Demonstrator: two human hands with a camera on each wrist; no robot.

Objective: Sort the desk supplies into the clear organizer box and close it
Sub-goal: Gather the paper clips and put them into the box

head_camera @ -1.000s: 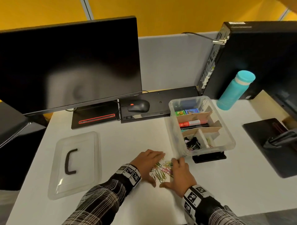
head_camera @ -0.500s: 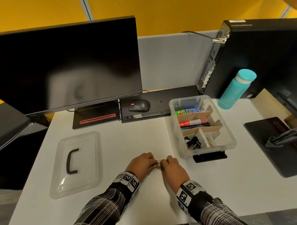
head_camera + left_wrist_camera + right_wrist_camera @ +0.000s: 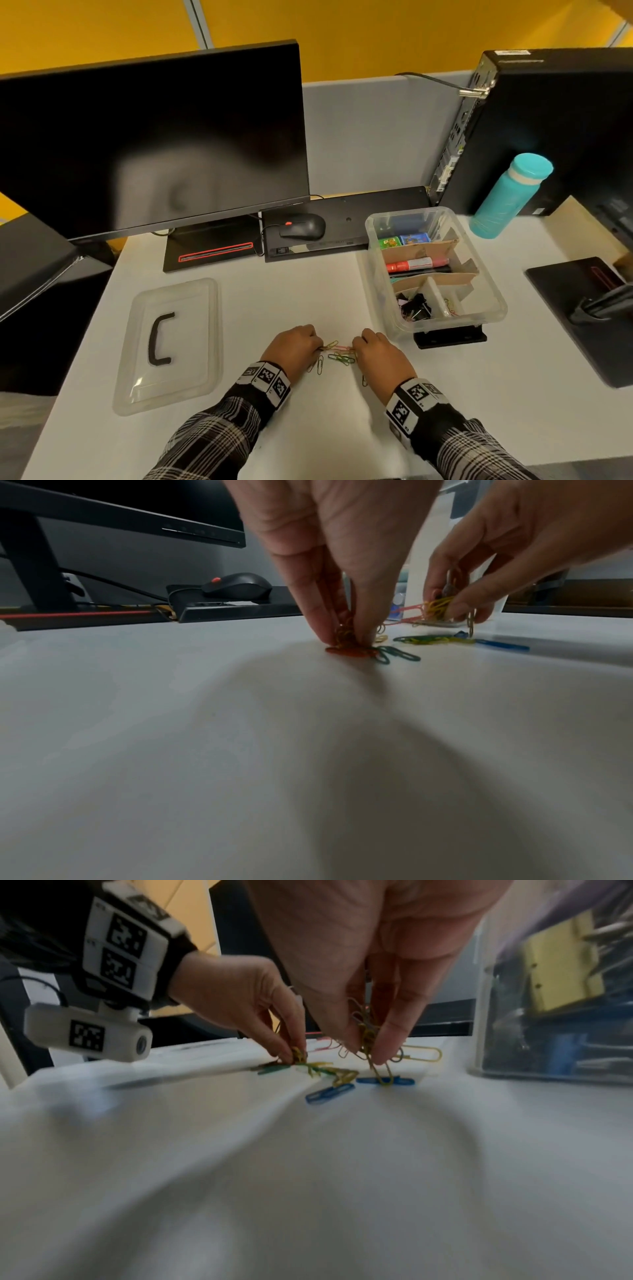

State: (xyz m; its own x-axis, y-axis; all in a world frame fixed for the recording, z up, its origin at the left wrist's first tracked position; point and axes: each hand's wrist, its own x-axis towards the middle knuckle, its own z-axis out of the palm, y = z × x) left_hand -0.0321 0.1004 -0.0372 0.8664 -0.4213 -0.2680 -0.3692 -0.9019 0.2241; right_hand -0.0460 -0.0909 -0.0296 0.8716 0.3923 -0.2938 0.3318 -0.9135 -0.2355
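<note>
Both hands pinch clumps of paper clips (image 3: 337,354) on desk (image 3: 308,301) w/ rest loose btwn them, near organizer box (image 3: 493,301); light, slippery, probably snag together, so pinch bunches

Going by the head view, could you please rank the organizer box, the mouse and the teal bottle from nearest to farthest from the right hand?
1. Organizer box: just right of and behind the right hand.
2. Mouse: back of the desk, left of the box.
3. Teal bottle: far right corner, beyond the box.
</note>
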